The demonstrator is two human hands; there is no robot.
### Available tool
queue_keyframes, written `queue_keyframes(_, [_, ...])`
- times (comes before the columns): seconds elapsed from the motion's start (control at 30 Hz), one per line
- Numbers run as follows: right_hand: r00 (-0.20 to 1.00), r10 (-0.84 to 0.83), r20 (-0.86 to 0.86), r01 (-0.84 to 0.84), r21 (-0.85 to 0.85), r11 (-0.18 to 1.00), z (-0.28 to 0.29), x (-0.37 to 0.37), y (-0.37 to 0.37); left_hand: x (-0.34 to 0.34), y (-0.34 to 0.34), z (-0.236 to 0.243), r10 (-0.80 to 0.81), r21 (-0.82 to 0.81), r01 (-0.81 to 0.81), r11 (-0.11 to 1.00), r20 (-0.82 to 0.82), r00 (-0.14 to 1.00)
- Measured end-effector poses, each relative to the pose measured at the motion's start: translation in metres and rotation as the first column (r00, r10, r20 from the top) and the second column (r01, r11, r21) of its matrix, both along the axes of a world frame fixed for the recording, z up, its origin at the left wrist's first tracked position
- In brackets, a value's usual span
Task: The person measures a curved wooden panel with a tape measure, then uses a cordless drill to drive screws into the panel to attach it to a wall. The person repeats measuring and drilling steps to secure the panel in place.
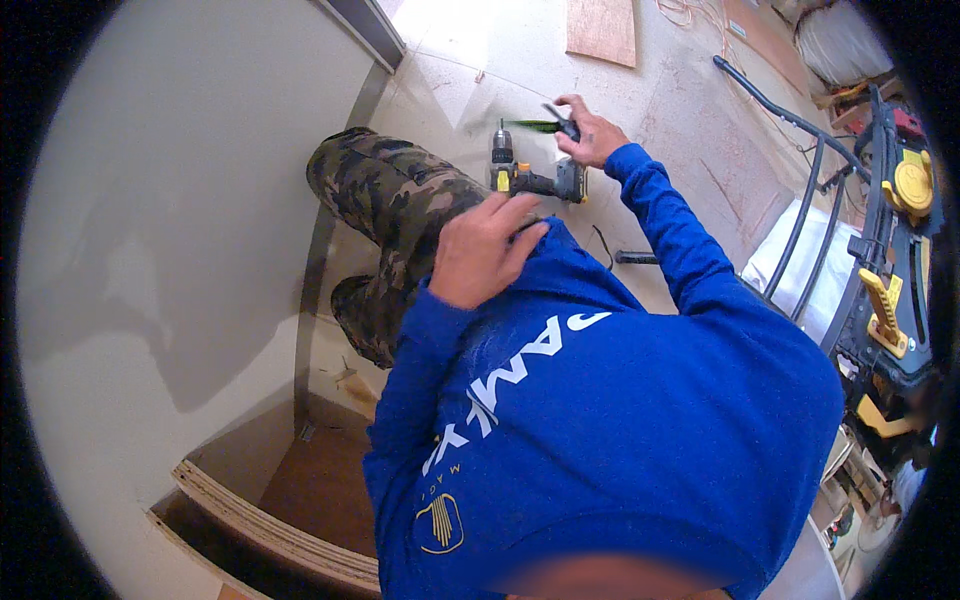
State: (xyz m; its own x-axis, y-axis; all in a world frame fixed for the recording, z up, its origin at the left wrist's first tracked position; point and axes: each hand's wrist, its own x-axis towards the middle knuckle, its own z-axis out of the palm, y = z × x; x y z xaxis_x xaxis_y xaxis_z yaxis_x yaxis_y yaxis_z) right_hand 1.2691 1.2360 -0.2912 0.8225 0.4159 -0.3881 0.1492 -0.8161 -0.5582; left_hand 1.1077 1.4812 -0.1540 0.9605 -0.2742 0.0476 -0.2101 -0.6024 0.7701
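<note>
My right hand [597, 138] is reached out over the floor, its fingers closed on a small dark tool with a thin green strip [540, 126]; its exact kind is not clear. Just below it, a black and yellow cordless drill [530, 181] lies on the floor, its chuck toward the far side and a bit in it. My left hand [480, 252] rests by my camouflage-clad thigh and the hem of my blue shirt, fingers loosely apart and holding nothing. Its fingertips come near the drill in the picture; whether they touch it I cannot tell.
A pale wall panel [180, 200] stands close on the left. Plywood edges [270, 535] rise at the lower left. A flat wooden board [601, 30] lies at the far side. A black stand with yellow clamps [885, 310] and tubular legs stands on the right.
</note>
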Motion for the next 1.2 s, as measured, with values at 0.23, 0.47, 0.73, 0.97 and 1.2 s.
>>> queue_keyframes(0.23, [0.911, -0.389, 0.134, 0.412, -0.326, 0.851, -0.099, 0.051, 0.003, -0.084, 0.079, -0.019, 0.413, -0.43, -0.835, 0.345, -0.729, 0.546])
queue_keyframes(0.47, [0.989, 0.141, 0.036, -0.093, -0.593, 0.8, -0.231, 0.044, 0.02, -0.183, 0.121, -0.034, 0.741, -0.601, -0.793, -0.099, -0.577, 0.345])
queue_keyframes(0.73, [0.921, 0.388, 0.025, -0.306, -0.569, 0.763, -0.224, -0.07, 0.018, -0.263, 0.119, -0.048, 0.654, -0.544, -0.643, -0.539, -0.751, 0.088])
queue_keyframes(0.97, [0.966, 0.258, 0.037, -0.238, -0.272, 0.932, -0.272, -0.079, 0.009, -0.273, 0.13, -0.051, 0.701, -0.612, -0.616, -0.496, -0.701, 0.131])
queue_keyframes(1.2, [0.91, -0.21, -0.357, 0.308, 0.245, 0.919, -0.139, -0.031, 0.025, -0.268, 0.165, 0.015, 0.827, -0.811, -0.418, -0.41, -0.523, 0.204])
